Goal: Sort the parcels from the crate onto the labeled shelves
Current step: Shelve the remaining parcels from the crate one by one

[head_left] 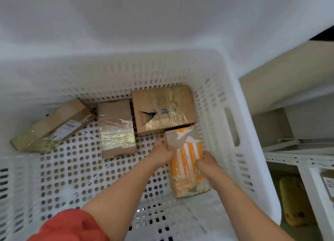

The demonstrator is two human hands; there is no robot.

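While four parcels lie in the crate [213,105], I judge sorting unfinished: my left hand [163,153] and right hand [206,162] curl fingers round the orange parcel [188,155], frame centre-right; three brown parcels [116,128] wait.

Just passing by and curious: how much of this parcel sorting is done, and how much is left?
Done: unclear; much of the floor of the crate is bare, so some parcels may be gone. In hand: the left hand and right hand grip the orange box, not yet lifted out. Left: the long box, taped box and torn box inside.
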